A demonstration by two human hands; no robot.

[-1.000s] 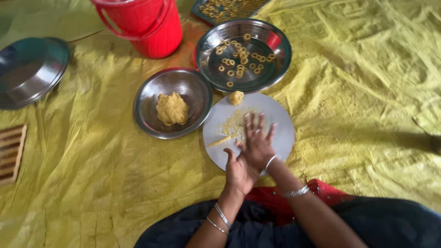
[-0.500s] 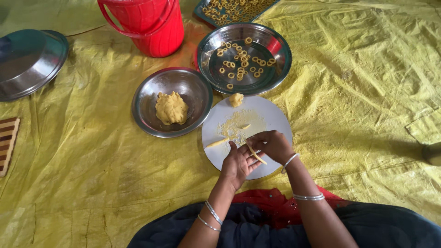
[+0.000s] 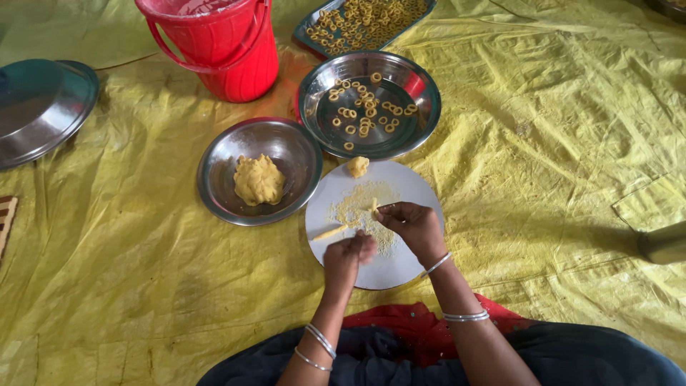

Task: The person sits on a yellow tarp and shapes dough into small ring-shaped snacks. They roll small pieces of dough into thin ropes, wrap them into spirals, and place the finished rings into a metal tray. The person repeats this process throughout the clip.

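Note:
A round white board (image 3: 400,268) dusted with yellow crumbs lies in front of me. My right hand (image 3: 409,223) pinches a short piece of yellow dough (image 3: 373,207) over the board's middle. My left hand (image 3: 348,257) is curled at the board's near left, its fingertips on the end of a thin rolled dough strip (image 3: 330,232). A small dough ball (image 3: 357,166) sits at the board's far edge.
A steel bowl (image 3: 214,179) with a lump of yellow dough (image 3: 258,180) is left of the board. A steel plate (image 3: 421,93) behind holds several dough rings. A red bucket (image 3: 229,50), a tray of rings (image 3: 314,36), a steel lid (image 3: 39,107) lie on the yellow sheet (image 3: 557,143).
My hands stopped rolling flat on the board and lifted apart. The right now pinches a broken-off dough piece while the left keeps the strip's end.

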